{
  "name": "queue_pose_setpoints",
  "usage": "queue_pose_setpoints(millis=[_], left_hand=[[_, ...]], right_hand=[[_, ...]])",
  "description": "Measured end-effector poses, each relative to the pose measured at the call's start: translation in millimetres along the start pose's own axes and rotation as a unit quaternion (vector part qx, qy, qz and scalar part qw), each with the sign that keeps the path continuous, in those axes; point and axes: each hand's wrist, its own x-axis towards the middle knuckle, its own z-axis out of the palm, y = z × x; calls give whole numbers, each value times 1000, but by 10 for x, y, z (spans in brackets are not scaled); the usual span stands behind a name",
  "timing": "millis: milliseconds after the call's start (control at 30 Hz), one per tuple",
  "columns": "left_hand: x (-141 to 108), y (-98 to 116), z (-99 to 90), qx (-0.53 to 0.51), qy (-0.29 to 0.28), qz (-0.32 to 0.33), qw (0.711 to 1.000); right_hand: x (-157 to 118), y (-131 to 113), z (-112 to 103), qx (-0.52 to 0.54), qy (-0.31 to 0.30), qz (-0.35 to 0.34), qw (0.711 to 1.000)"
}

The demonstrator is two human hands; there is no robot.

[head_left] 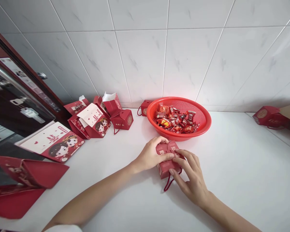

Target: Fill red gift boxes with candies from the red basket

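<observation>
A small red candy box [165,167] with gold lettering rests on the white table in front of me, its top flaps folded over. My left hand [151,154] grips it from the left, thumb across the top and fingers round the far side. My right hand [190,175] lies against its right side, fingertips on the top flap and thumb by the near edge. A dark red cord handle [169,183] hangs from the near side. Just beyond the box stands a red plastic basket [205,124] containing many wrapped candies [175,120].
Several red gift boxes [122,120] and a white-and-red printed box [60,141] stand at the left. Folded red cartons [43,170] lie nearer me. Another red box [268,116] sits far right. A tiled wall [140,64] closes the back; a door with keys [32,112] is left.
</observation>
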Motion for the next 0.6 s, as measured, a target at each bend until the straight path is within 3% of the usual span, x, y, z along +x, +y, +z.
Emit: queue_pose_setpoints(millis=[267, 600], left_hand=[[63, -69, -33, -84, -28, -30, 996], [93, -50, -110, -72, -55, -39, 995]], right_hand=[[-7, -23, 33, 8, 14, -7, 1000], [11, -26, 24, 14, 6, -5, 1000]])
